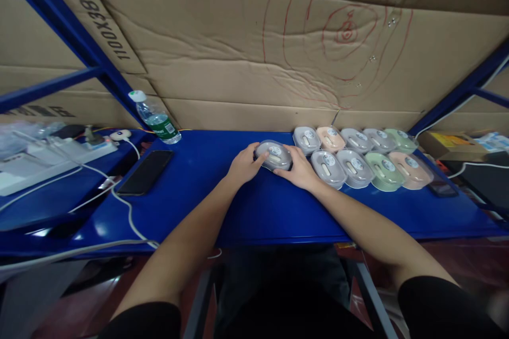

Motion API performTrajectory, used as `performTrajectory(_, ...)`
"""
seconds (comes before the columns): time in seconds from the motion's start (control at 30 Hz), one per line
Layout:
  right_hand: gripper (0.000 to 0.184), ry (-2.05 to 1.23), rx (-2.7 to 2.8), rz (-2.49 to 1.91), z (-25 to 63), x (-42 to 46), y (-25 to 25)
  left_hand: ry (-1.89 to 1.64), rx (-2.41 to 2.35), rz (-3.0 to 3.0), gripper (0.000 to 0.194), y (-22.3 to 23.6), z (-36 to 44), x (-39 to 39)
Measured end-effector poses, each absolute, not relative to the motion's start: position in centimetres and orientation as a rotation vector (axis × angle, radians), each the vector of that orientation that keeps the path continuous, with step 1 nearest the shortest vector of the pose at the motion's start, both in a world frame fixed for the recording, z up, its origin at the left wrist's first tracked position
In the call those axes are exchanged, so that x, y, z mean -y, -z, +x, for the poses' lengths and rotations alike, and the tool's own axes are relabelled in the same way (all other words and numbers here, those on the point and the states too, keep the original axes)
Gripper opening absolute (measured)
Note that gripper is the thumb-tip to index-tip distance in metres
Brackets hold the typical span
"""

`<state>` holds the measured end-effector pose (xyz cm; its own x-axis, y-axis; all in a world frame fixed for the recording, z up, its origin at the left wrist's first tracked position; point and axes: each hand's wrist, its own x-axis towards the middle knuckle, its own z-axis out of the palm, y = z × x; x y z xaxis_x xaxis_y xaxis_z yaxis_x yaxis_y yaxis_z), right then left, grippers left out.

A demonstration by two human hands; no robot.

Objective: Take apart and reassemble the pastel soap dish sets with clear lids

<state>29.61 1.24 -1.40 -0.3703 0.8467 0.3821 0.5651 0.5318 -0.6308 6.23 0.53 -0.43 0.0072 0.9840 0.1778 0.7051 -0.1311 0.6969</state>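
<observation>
A grey lidded container [274, 154] with a clear cover and a round label lies on the blue table, between my two hands. My left hand [247, 163] is closed around its left side, the thumb resting on top. On the opposite side, my right hand [299, 169] grips the container's edge, fingers behind and thumb at the front. Just right of my right hand stand two rows of similar containers in grey, green and pinkish tones; the nearest ones are a grey container [328, 168] in front and another grey container [307, 140] behind it.
A water bottle [158, 121] stands at the back left, with a black phone [146, 172] lying before it. White cables [131, 217] cross the table's left end. Cardboard [222, 53] walls the back. Another dark phone [443, 189] lies past the containers at right.
</observation>
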Motion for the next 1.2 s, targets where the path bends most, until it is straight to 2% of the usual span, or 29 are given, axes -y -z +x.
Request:
performTrajectory(0.47, 0.098, -0.513, 2.14, -1.24, 29.6, -1.0, 1.3, -0.944, -1.729, 1.887, 0.069, 0.9, 6.2, -0.8)
performTrajectory(0.67, 0.086, -0.415, 2.191, -1.296, 29.2, 0.0, 0.2, -0.974, -1.838, 1.845, 0.06, 0.8, 6.0, -1.0)
performTrajectory(0.77, 0.086, -0.442, 2.148, -1.304, 29.2, 0.0, 0.3, -0.969, -1.761, 1.824, 0.059, 0.9, 5.9, -1.2)
performTrajectory(0.9, 0.088, -0.501, 2.097, -1.271, 29.6, -0.8, 0.9, -1.042, -1.514, 1.768, 0.066, 1.4, 6.2, -1.3)
performTrajectory(1.0, 0.085, -0.482, 2.025, -1.292, 29.7, -1.3, 1.2, -1.042, -1.309, 1.707, 0.079, 1.6, 6.7, -1.1)
performTrajectory(1.1, 0.085, -0.464, 1.952, -1.326, 29.6, -1.3, 1.2, -0.979, -1.234, 1.755, 0.091, 1.5, 7.1, -0.7)
performTrajectory(1.2, 0.081, -0.426, 1.937, -1.287, 29.3, -1.0, 0.9, -0.951, -1.231, 1.855, 0.092, 1.5, 7.3, -0.3)
